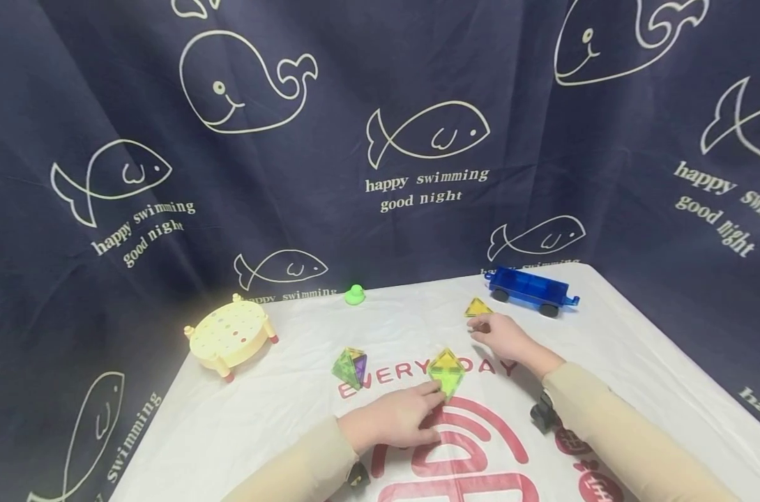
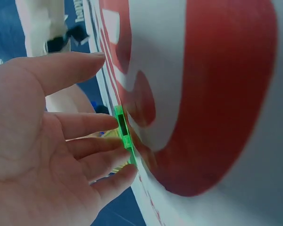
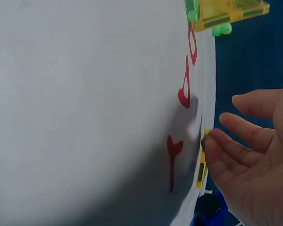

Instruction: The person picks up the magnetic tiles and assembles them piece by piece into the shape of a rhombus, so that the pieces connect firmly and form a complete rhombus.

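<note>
In the head view, my left hand point(image 1: 395, 416) touches the lower part of a green triangular magnetic tile point(image 1: 447, 385) with its fingertips. A yellow triangular tile point(image 1: 447, 360) adjoins it, so the two form a diamond shape. From the left wrist, the green tile's edge point(image 2: 123, 126) shows at my straight fingers, with the thumb apart. My right hand point(image 1: 504, 338) is beside another yellow triangular tile point(image 1: 478, 307), fingers loosely bent. In the right wrist view, the fingertips overlap this yellow tile's edge point(image 3: 201, 169); contact is unclear.
A green and purple tile shape point(image 1: 351, 368) stands left of the diamond. Behind are a green toy duck point(image 1: 355, 295) and a blue wheeled car base point(image 1: 530, 288). A cream round toy table point(image 1: 232, 335) stands at left. A dark printed curtain point(image 1: 355, 139) hangs behind the white-covered table point(image 1: 317, 321).
</note>
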Available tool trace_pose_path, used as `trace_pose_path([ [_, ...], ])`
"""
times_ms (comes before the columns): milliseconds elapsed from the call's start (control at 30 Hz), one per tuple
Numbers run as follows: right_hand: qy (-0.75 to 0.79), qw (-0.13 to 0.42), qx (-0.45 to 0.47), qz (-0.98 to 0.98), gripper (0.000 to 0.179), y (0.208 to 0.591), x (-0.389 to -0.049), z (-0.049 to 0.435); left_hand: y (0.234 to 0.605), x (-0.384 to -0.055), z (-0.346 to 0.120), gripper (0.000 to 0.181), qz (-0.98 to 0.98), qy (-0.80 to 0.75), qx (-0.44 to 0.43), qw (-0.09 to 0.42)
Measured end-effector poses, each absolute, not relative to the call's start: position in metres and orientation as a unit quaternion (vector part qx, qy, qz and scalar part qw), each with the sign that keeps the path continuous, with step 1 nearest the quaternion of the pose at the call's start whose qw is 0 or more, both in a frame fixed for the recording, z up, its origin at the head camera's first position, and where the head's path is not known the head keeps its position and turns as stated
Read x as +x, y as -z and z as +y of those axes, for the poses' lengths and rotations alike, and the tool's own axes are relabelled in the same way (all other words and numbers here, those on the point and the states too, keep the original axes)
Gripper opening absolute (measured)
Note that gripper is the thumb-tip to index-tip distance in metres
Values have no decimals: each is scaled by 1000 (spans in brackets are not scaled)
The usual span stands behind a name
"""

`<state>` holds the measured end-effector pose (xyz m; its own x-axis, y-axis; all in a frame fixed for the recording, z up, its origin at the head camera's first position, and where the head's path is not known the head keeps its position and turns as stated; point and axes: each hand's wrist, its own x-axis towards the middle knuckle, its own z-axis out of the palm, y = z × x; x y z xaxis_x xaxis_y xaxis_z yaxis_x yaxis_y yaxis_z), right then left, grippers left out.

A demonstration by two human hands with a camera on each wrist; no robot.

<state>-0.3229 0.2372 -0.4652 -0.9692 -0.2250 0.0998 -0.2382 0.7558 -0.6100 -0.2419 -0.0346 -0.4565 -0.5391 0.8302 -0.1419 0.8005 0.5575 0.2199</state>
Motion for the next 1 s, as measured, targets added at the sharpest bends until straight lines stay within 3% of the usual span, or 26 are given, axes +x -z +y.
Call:
trace_pose_path([
  [200,-248,24,155,-956,44,464,-337,232,457,-237,-30,71,869,-9,488,83],
  [433,-170,-13,154,-973,61,468,-347,229,460,-238,-20,78,874,6,477,89],
  [1000,-153,-46,159,-974,62,467,-331,235,460,-260,-4,76,902,-20,418,104],
])
